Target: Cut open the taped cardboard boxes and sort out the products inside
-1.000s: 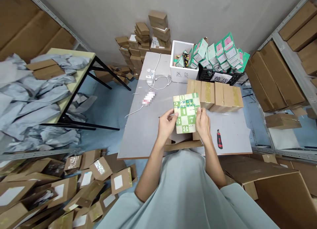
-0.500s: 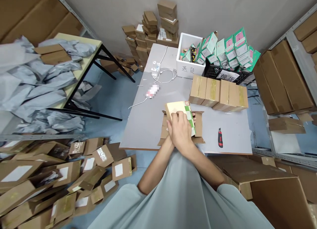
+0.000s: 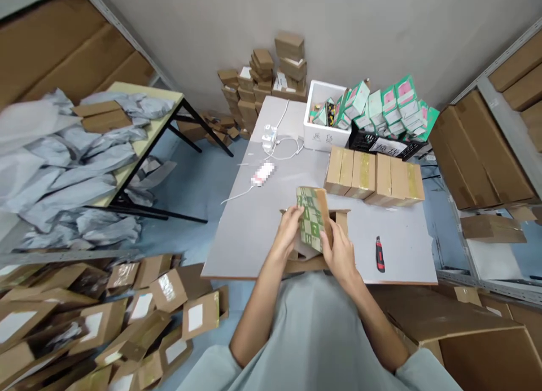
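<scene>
A green-and-cream patterned box (image 3: 311, 222) with a brown side is held up between my two hands. My left hand (image 3: 289, 227) grips its left edge, and my right hand (image 3: 340, 250) grips its lower right side. Under it, an open cardboard box (image 3: 341, 220) lies near the table's front edge, largely hidden by the held box and my hands. A red and black box cutter (image 3: 380, 254) rests on the table to the right of my right hand.
On the grey table (image 3: 245, 233), closed cartons (image 3: 383, 174) stand behind my right hand. Farther back are a white foam bin (image 3: 324, 138) and a black crate (image 3: 366, 141) of green boxes. A white cable (image 3: 237, 196) runs at left. Cardboard boxes (image 3: 167, 292) cover the floor at left.
My hands have moved apart to opposite sides of the held box, which has turned to show its green patterned face instead of the cream one. The view has tilted up slightly.
</scene>
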{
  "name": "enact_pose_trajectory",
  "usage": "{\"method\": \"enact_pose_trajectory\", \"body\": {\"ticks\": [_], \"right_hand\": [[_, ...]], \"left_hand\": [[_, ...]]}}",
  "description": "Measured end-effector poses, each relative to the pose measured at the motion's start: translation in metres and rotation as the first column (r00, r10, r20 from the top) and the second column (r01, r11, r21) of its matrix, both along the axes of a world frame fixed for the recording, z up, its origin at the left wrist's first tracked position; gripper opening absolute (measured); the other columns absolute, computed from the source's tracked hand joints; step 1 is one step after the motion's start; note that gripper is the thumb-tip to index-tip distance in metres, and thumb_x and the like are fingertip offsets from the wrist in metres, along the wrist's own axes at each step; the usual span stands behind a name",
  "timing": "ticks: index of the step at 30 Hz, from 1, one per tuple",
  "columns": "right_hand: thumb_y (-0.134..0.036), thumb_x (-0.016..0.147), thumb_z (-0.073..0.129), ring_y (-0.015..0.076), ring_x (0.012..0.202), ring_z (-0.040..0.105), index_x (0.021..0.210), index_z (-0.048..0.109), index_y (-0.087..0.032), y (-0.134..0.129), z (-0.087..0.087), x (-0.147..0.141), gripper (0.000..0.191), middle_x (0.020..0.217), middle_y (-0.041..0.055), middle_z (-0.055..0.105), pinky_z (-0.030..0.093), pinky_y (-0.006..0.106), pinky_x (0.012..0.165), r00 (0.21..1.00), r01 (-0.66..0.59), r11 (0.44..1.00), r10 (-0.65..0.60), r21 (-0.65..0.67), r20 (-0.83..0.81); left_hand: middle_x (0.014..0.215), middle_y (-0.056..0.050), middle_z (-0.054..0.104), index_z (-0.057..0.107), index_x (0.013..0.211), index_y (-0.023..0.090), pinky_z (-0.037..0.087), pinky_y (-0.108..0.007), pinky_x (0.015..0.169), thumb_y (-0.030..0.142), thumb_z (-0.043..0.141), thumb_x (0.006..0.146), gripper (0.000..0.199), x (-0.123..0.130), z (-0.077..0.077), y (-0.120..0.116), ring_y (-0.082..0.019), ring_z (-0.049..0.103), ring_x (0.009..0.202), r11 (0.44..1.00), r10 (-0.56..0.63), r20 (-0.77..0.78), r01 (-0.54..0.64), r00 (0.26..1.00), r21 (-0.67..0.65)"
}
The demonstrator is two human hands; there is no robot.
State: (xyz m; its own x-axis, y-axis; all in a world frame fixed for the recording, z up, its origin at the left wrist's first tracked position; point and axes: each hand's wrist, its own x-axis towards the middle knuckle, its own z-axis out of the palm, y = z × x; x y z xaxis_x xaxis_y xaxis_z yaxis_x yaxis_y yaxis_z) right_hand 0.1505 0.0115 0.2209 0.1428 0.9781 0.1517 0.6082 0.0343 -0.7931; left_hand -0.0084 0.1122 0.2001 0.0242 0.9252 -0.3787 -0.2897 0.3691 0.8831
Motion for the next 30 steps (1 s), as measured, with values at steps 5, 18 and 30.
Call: {"method": "enact_pose_trajectory", "body": {"ticks": [5, 18, 30], "right_hand": [[-0.080, 0.106, 0.054, 0.0302, 0.087, 0.081, 0.137, 0.073, -0.021, 0.030, -0.024, 0.029, 0.069, 0.120, 0.0157, 0.083, 0.069, 0.038, 0.056, 0.812, 0.052, 0.974, -0.171, -0.223, -0.558], [-0.080, 0.095, 0.071, 0.0307, 0.092, 0.084, 0.132, 0.075, -0.020, 0.116, -0.017, 0.029, 0.070, 0.124, 0.0154, 0.083, 0.067, 0.033, 0.044, 0.673, 0.001, 0.970, -0.179, -0.242, -0.717], [-0.030, 0.084, 0.087, 0.0199, 0.077, 0.086, 0.128, 0.077, -0.023, 0.324, 0.004, 0.061, 0.046, 0.119, 0.0073, 0.088, 0.077, 0.036, 0.076, 0.558, -0.172, 0.969, -0.052, -0.177, -0.828]], "left_hand": [[0.149, -0.019, 0.079, 0.074, 0.137, 0.019, 0.064, -0.038, 0.110, 0.050, 0.102, 0.079, 0.072, -0.030, 0.008, 0.009, -0.029, 0.079, 0.131, 0.992, -0.107, 0.097, 0.113, 0.990, -0.057], [0.154, -0.019, 0.075, 0.059, 0.164, 0.023, 0.075, -0.042, 0.092, 0.059, 0.103, 0.079, 0.103, -0.048, 0.011, 0.061, -0.037, 0.081, 0.129, 0.920, -0.390, 0.007, 0.390, 0.921, -0.036], [0.155, -0.023, 0.074, 0.057, 0.158, 0.018, 0.074, -0.049, 0.097, 0.047, 0.102, 0.077, 0.098, -0.020, 0.021, 0.276, -0.034, 0.081, 0.125, 0.946, -0.227, -0.088, 0.242, 0.970, 0.217]]}}
